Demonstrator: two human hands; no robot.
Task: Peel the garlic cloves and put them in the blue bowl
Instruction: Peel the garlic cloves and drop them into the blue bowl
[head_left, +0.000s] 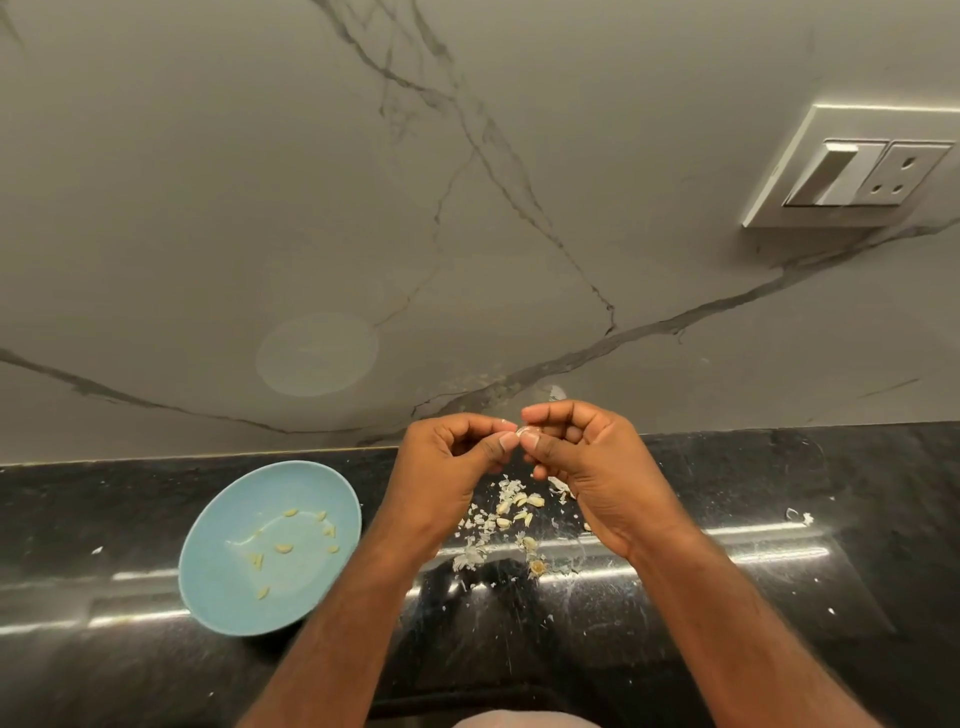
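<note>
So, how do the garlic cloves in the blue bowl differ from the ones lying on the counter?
The bowl cloves lie scattered apart in the blue bowl, free of skin. The counter cloves lie bunched together among white skin flakes on the black counter. Both groups look small and pale yellow.

**Garlic and its skins strewn over black stone counter**

A polished black countertop (727, 597), flecked and streaked with reflected light, carries a blue bowl (244, 499) at left, sitting upright. Just right of the bowl, a small cluster of garlic cloves (519, 506) lies on the stone among torn white skins (475, 522), which trail toward the counter's front edge. A dried root stub (537, 568) rests at the near end of the litter. One stray scrap of skin (800, 517) lies well apart at right, and a tiny fleck (97, 550) lies left of the bowl.
</note>
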